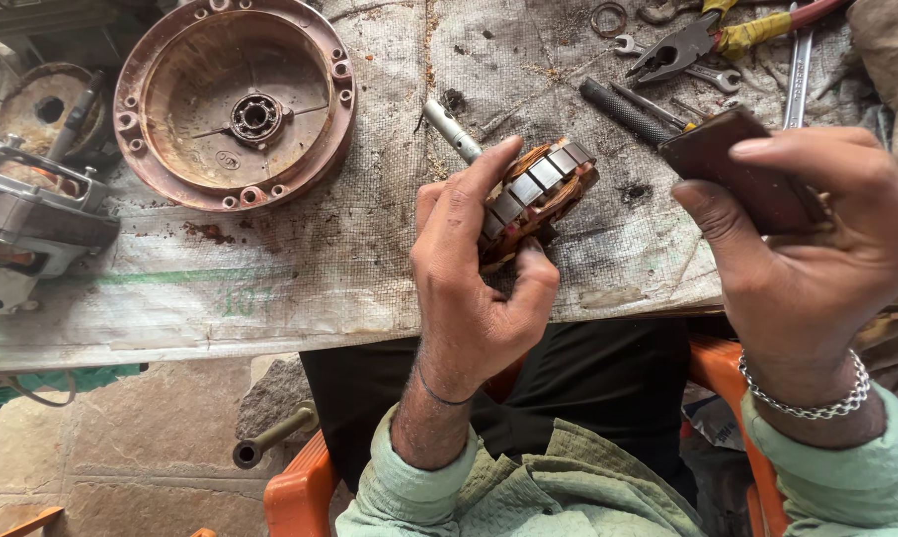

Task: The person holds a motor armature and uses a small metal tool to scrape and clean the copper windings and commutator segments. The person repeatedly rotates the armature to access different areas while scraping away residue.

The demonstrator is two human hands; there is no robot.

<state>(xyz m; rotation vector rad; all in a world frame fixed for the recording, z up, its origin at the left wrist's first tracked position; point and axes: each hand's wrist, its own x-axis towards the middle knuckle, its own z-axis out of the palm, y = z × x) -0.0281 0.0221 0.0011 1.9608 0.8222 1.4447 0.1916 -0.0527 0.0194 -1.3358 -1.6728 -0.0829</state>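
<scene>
My left hand (474,273) grips a small motor armature (538,189) with copper windings and grey steel segments; its metal shaft (451,129) sticks out up and left. Held up at the right, my right hand (816,234) closes on a flat dark brown block (742,169), thumb on top. The block is a short way right of the armature and does not touch it. Both hands hover over the front edge of a bench covered with a dirty woven sack (369,249).
A round rusty motor end cover with a centre bearing (235,104) lies at the back left. A grey motor housing (26,214) sits at the far left. Pliers (702,40), spanners (795,70) and a black-handled tool (623,109) lie at the back right. An orange chair (300,492) is below.
</scene>
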